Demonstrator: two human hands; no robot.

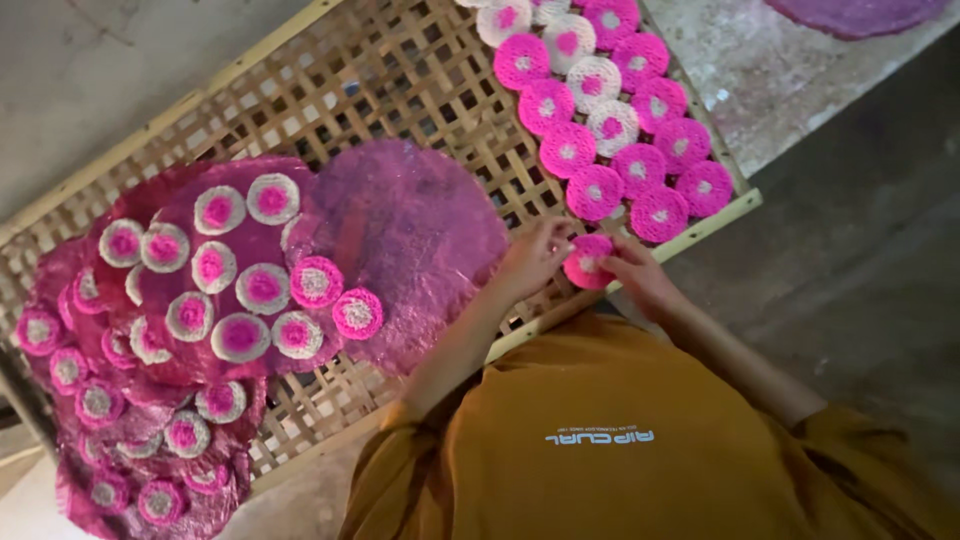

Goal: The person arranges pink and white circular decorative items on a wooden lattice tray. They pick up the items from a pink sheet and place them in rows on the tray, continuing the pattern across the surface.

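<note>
Both my hands pinch one small round pink lacy disc with a pale centre [588, 262] right at the near edge of the woven bamboo lattice tray [400, 80]. My left hand [533, 258] closes thumb and fingertips on its left rim, my right hand [640, 280] on its right rim; the disc sits between the two grips, tilted up off the tray. Best to keep the pinch light at the rim so the brittle-looking piece doesn't crack, I judge, and lay it flat. It's just below the packed rows of pink and white discs [610, 110]. Well to the left lies the stack of large purple round sheets [410, 230] carrying more small discs [240, 290].
</note>
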